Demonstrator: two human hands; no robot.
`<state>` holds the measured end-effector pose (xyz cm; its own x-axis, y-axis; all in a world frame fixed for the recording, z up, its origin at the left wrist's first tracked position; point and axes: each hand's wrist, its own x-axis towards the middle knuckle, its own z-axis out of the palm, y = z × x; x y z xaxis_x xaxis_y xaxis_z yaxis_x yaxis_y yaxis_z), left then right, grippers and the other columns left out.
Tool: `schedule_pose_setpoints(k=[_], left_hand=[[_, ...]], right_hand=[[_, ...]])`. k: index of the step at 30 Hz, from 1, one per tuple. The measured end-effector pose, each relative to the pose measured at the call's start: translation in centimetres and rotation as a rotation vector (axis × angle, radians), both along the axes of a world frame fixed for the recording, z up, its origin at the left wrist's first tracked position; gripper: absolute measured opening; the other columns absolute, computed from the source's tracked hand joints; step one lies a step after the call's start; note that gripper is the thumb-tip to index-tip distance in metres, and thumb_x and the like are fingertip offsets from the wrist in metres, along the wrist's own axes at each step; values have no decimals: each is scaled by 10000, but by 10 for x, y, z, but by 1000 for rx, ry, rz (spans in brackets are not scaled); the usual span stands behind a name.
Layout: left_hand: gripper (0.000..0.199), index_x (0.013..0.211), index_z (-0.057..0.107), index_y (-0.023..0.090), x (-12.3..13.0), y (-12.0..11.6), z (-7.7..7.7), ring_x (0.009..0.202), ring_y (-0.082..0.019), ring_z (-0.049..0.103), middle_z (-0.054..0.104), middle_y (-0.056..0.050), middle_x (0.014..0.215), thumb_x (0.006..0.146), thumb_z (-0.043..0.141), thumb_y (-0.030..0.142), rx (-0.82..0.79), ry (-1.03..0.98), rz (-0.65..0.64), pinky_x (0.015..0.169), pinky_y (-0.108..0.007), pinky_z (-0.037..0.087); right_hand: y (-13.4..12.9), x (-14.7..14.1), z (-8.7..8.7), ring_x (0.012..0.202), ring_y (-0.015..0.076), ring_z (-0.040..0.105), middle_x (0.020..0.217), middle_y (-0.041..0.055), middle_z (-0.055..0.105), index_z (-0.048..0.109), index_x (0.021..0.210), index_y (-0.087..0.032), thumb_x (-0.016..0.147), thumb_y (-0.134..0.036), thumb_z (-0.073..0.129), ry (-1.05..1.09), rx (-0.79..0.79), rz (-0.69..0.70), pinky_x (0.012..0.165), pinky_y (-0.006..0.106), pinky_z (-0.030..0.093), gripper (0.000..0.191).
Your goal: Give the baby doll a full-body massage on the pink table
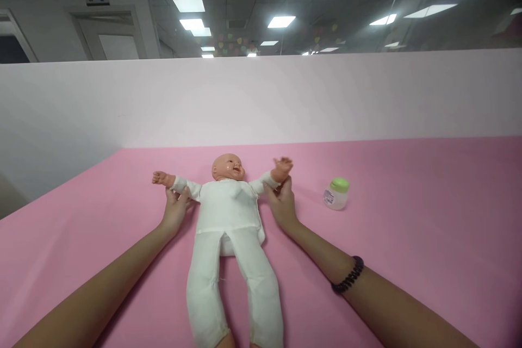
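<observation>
Your left hand [175,211] grips one sleeve [184,187] of the baby doll [228,209], your right hand [282,205] grips the other sleeve [266,180], and a green-capped jar [336,194] stands nearby on the pink tabletop [408,261].

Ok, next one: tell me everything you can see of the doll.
The baby doll lies on its back on a pink surface, head pointing away from the camera, arms spread, and legs running toward the bottom edge of the view. Its head and hands look like smooth moulded plastic, with the mouth open. A white cloth suit covers its soft-looking body and limbs, with visible seams and slight grubbiness on the legs. The left hand holds one sleeve, and the right hand holds the other arm near the wrist.
</observation>
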<state>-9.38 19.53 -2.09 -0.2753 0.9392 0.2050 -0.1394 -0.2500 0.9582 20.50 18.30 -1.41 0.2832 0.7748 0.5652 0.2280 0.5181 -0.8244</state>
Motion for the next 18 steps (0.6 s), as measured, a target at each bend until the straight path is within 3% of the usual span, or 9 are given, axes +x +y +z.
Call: schedule_pose_setpoints(k=[4,6,8,12,15,18], left_hand=[[434,1346,461,268,5,-13,0,1323,-258,493,488,-109,1438,926,558,321,263,579,-117,1107,-468,420],[386,1305,551,260,7,-20,3,1372,-277,436,451,-111,1479,921,538,288,355,810,-197,1116,-466,406],[376,1288,585,260,8,-24,7,1382,-280,422,431,-112,1492,915,530,261,389,933,-219,1115,-463,406],[391,1318,540,246,7,-21,6,1345,-266,459,495,-110,1438,931,519,301,353,830,-157,1136,-468,377],[466,1359,437,249,4,-11,1,1282,-257,518,511,-109,1415,921,551,358,208,554,-90,1089,-460,431],[475,1286,377,257,-2,1,-3,1145,-241,610,572,-104,1281,879,601,356,38,236,7,986,-448,519]], right_hand=[[-4,-1,-6,1309,252,540,1365,109,590,531,1314,-253,876,-121,516,-622,333,218,1085,487,482,458],[-3,0,-9,1363,249,489,1396,108,570,563,1316,-259,884,-79,470,-788,430,241,1110,504,461,478],[-3,0,-9,1382,245,468,1411,103,558,572,1320,-262,892,-63,444,-822,438,229,1115,502,459,489],[-7,-4,-3,1309,234,540,1363,95,594,547,1316,-257,892,-108,498,-611,330,236,1101,466,473,453],[-8,-9,3,1195,234,608,1261,88,640,523,1263,-241,883,-193,553,-258,150,207,1041,452,511,385],[-1,-8,5,1030,240,660,1128,82,655,482,1171,-226,826,-331,647,155,-51,47,924,443,570,396]])
